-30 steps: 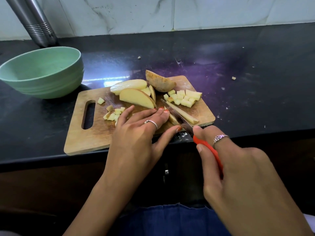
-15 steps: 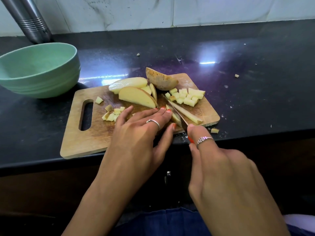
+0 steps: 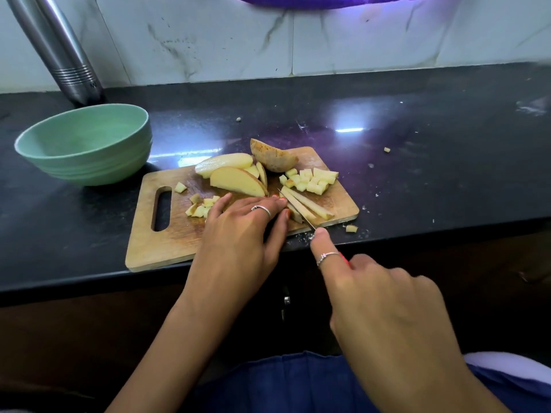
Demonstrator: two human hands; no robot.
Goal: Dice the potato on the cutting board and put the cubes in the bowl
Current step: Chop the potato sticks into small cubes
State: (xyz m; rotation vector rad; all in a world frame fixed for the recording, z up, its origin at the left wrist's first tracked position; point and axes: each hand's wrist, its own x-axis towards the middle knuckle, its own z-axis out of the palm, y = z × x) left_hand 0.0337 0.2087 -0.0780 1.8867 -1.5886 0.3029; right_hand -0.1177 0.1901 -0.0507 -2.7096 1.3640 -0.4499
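- Since a second earlier, the knife (image 3: 298, 210) had slid forward through the potato strips (image 3: 310, 205) near the cutting board's (image 3: 167, 242) front edge.
- Right hand (image 3: 384, 305) gripped its red handle.
- Left hand (image 3: 238, 231) pressed the strips, fingers extended.

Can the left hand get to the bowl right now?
Probably yes. The bowl sits on the counter beyond the board's left end, nothing between, but the left hand is steadying potato.

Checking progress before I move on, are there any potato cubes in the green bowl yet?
No, the green bowl shows only its bare inside, while the potato cubes lie on the cutting board.
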